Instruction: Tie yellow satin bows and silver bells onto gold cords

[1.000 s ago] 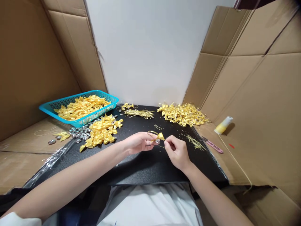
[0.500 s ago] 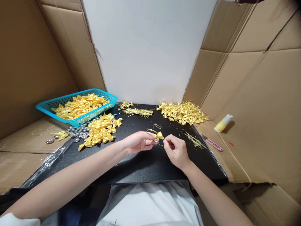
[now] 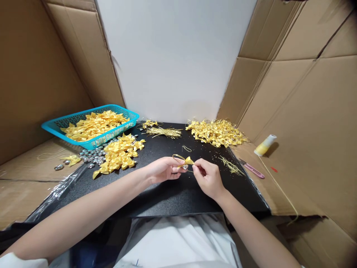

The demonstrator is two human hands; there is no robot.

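Between thumb and fingers, my left hand (image 3: 166, 169) pinches a yellow ribbon bow (image 3: 189, 160) with a small silver bell-like piece (image 3: 185, 167) under it. A loop of gold cord (image 3: 177, 156) arches above the left fingers. Just right of the bow, my right hand (image 3: 208, 175) is closed, thumb against forefinger, on a thin gold cord that runs from the bow. Most of that cord is hidden by the fingers. Both hands are over the middle of the black table (image 3: 156, 201).
A turquoise basket (image 3: 93, 143) of yellow bows stands left, with loose bows (image 3: 119, 154) and silver pieces (image 3: 95, 154) before it. Gold cord lengths (image 3: 164, 132) and a pile of finished-looking bows (image 3: 216, 133) lie behind. Right are cord scraps (image 3: 231, 166), a pink cutter (image 3: 254, 171) and a thread spool (image 3: 264, 145).
Both hands keep their grip with almost no movement. The right hand has shifted very slightly toward the left, close to the bow.
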